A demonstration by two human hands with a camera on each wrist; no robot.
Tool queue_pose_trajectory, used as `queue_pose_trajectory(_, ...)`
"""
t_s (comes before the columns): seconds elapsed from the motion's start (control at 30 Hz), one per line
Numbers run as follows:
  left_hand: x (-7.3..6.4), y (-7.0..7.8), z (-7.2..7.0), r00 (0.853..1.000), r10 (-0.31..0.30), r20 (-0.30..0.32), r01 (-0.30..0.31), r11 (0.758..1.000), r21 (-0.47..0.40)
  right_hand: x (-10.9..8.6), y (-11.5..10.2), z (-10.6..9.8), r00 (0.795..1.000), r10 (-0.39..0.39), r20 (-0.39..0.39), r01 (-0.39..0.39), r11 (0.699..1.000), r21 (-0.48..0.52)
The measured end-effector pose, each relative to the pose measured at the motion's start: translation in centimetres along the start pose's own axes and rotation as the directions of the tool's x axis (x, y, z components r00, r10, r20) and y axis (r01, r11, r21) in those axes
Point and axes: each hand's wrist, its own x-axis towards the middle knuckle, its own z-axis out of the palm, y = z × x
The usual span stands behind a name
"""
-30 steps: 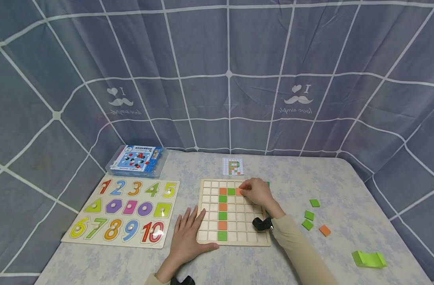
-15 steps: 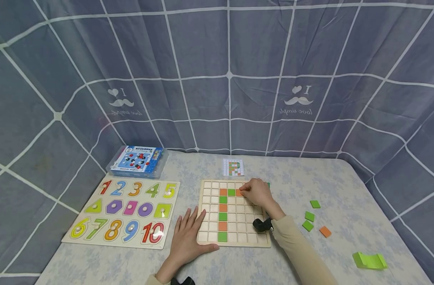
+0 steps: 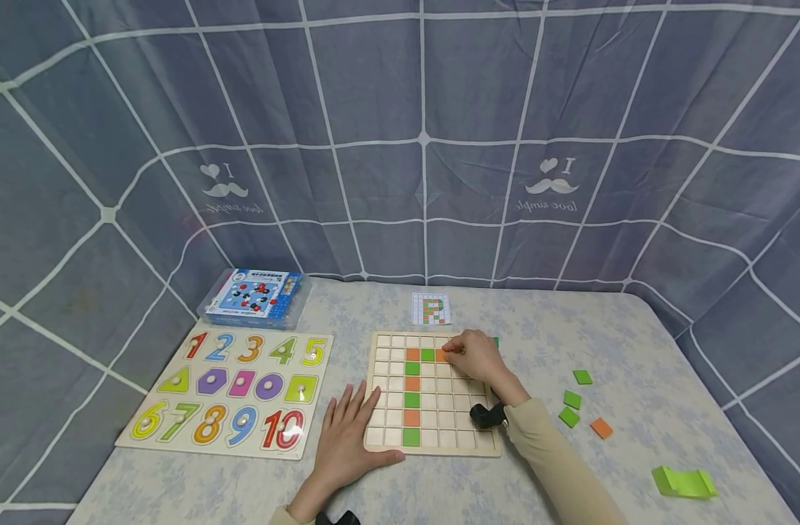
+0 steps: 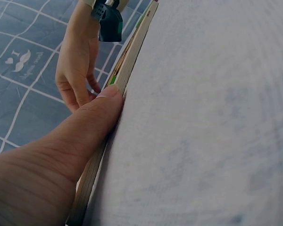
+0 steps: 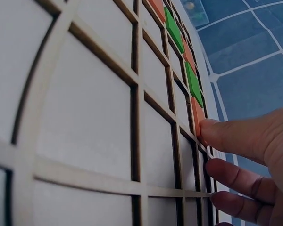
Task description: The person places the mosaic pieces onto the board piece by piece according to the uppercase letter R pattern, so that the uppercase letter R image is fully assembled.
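In the head view, the wooden grid board (image 3: 459, 450) lies on the table with green and orange square tiles forming a column and part of a row. My right hand (image 3: 475, 355) is over its upper part, thumb and fingers pinching an orange tile (image 3: 441, 356) at the right end of that row. The right wrist view shows the thumb against this orange tile (image 5: 197, 117), beside a green tile (image 5: 193, 84). My left hand (image 3: 347, 437) lies spread at the board's lower left corner, fingertips on the left edge and thumb (image 4: 85, 125) along the front edge.
Loose green tiles (image 3: 572, 399) and one orange tile (image 3: 601, 428) lie right of the board, with a green curved block (image 3: 685, 483) nearer. A pattern card (image 3: 431, 309) is behind the board. On the left are a number puzzle board (image 3: 225, 394) and a boxed set (image 3: 255, 299).
Both hands stay nearly in place, the right one still at the same orange tile. The whole head view has shifted very slightly.
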Motion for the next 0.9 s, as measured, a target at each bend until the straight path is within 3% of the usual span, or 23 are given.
queue_pose_trajectory(0.27,0.0,0.0,0.1,1.000,0.003,-0.003,-0.003,1.000,-0.006,-0.2,0.7,-0.1,0.999,-0.045,-0.004,0.045,0.998,0.040)
queue_pose_trajectory(0.57,-0.1,0.0,0.3,1.000,0.011,-0.006,-0.011,1.000,-0.005,-0.7,2.1,-1.8,0.994,0.011,-0.113,0.006,0.989,0.150)
queue_pose_trajectory(0.9,0.0,-0.1,0.1,1.000,0.018,-0.011,-0.018,1.000,-0.008,-1.3,4.4,-3.9,0.980,0.063,-0.188,-0.043,0.993,0.109)
